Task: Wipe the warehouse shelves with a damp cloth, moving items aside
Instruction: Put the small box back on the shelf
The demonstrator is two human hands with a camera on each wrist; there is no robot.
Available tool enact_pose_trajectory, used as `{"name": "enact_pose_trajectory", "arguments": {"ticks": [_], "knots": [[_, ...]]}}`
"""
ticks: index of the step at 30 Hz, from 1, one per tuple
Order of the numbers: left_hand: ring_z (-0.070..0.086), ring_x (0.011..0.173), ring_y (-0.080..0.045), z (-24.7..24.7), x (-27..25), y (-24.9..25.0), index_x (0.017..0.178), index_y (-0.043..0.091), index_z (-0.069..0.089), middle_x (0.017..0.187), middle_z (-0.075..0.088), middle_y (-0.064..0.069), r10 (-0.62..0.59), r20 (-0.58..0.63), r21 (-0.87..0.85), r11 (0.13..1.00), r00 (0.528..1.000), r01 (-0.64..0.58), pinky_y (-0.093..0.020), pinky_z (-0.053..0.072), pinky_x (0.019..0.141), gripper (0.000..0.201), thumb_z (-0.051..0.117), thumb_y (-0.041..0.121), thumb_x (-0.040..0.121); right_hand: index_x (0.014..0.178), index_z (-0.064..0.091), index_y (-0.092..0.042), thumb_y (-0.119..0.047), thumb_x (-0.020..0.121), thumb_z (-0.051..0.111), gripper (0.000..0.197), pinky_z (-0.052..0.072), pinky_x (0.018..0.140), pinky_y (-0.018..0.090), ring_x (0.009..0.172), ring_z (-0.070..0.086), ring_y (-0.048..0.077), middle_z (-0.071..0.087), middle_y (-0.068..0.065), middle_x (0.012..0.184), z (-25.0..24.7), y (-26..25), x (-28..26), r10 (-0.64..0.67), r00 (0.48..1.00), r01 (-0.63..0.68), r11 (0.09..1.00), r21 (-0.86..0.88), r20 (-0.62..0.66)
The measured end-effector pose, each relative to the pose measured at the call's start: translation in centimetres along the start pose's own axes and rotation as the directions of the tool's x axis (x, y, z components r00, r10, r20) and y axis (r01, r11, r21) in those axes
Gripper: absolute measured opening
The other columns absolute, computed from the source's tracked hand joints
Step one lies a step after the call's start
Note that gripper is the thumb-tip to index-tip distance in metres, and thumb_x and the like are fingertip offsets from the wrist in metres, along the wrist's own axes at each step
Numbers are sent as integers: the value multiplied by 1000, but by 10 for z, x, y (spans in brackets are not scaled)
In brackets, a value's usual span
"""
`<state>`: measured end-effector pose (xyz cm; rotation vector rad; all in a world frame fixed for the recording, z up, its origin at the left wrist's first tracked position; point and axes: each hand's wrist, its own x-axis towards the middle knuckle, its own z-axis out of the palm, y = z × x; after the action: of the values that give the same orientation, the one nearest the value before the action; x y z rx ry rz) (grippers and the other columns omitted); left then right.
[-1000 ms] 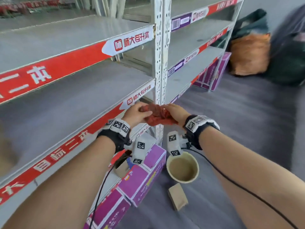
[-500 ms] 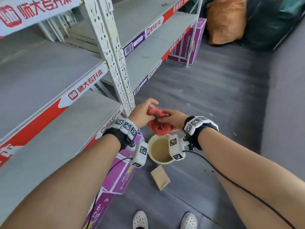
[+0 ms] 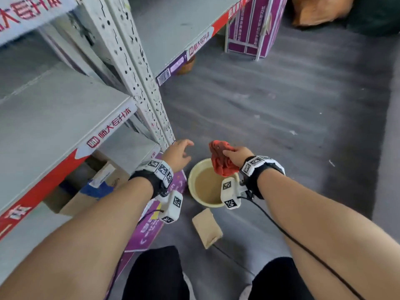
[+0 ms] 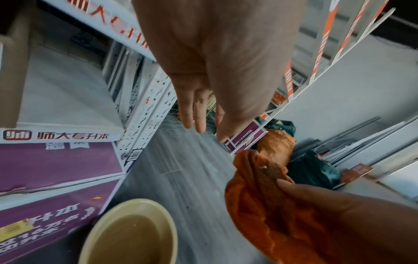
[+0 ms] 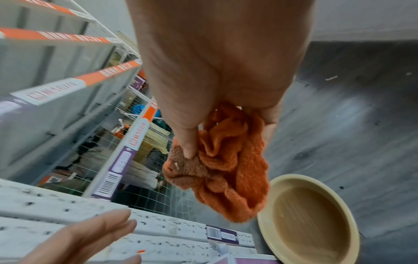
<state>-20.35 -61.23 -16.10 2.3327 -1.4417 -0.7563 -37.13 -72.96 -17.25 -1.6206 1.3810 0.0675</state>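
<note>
My right hand (image 3: pixel 236 155) grips a bunched orange-red cloth (image 3: pixel 220 161), thumb and fingers curled round it, just above a cream basin (image 3: pixel 192 176) of murky water on the floor. In the right wrist view the cloth (image 5: pixel 224 160) hangs from the right hand (image 5: pixel 214 89) over the basin (image 5: pixel 316 189). My left hand (image 3: pixel 179 153) hovers open beside the cloth, fingers relaxed and holding nothing; the left wrist view shows the left hand (image 4: pixel 203 110) apart from the cloth (image 4: pixel 267 196). Grey metal shelves (image 3: pixel 54 118) with red edge strips stand at my left.
Purple cartons (image 3: pixel 151 226) sit under the lowest shelf by the white perforated upright (image 3: pixel 147 89). A small brown cardboard piece (image 3: pixel 206 228) lies on the grey floor near the basin. More purple cartons (image 3: pixel 251 24) and bags (image 3: pixel 320 9) stand farther back.
Both hands held the cloth at shelf height, then came down over the basin. The left hand has let go and moved left; my view has tilted down to the floor.
</note>
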Motion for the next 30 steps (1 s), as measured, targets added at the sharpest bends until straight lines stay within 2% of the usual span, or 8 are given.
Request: {"name": "enact_pose_trajectory", "arguments": {"ticks": [3,6,10,16,21,25,28,30], "knots": [[57,110,-26,79,28,-56,133,13,45,139,44,-6,-34,71,51,998,997,30,-34,46,95,44,54,6,91,117,64,-10,-30,92,56,33,41,75,20,97,62,24,67,7,111,52,59,72,37,999,-34,995,97,-29],[56,111,-26,161,52,-110,132,12,47,135,46,-8,-62,120,80,995,991,52,-29,42,95,42,52,6,90,124,57,-3,-25,97,49,36,49,74,12,111,60,27,60,10,124,104,115,136,96,995,-100,987,128,42],[55,112,-25,262,75,-175,130,13,50,132,49,-8,-106,166,139,987,980,83,-26,39,94,40,52,7,90,128,53,-2,-28,95,49,42,51,97,37,116,59,30,57,17,130,180,189,217,127,978,-161,964,210,168],[54,116,-23,362,93,-227,129,13,51,135,48,-6,-149,309,176,980,939,97,-25,39,92,36,52,14,94,128,54,-2,-31,97,44,43,41,102,35,113,55,32,57,16,129,243,251,274,152,985,-163,977,140,86],[51,121,-23,385,91,-234,132,17,49,137,48,-6,-210,369,242,962,905,125,-29,41,99,41,56,23,92,135,45,-3,-13,98,42,38,53,66,18,100,58,26,52,8,134,248,265,263,90,987,-129,935,329,132],[48,126,-23,394,91,-231,136,16,45,141,47,-7,-218,366,232,963,905,138,-28,39,100,46,56,25,92,127,53,-4,-20,95,49,36,50,83,24,110,58,25,57,10,131,249,286,250,170,965,-203,966,162,198],[46,129,-24,402,92,-226,143,15,37,145,44,-6,-250,404,239,957,880,163,-27,38,99,53,53,28,94,137,41,-5,-17,95,49,45,52,43,15,80,54,13,47,9,138,255,306,248,175,945,-257,919,300,276],[45,130,-24,408,90,-224,145,14,33,146,43,-6,-265,426,243,955,865,173,-27,37,100,55,52,28,95,139,39,-5,-17,95,48,47,49,36,14,79,52,11,45,9,141,258,313,241,210,927,-301,911,283,310]]}}
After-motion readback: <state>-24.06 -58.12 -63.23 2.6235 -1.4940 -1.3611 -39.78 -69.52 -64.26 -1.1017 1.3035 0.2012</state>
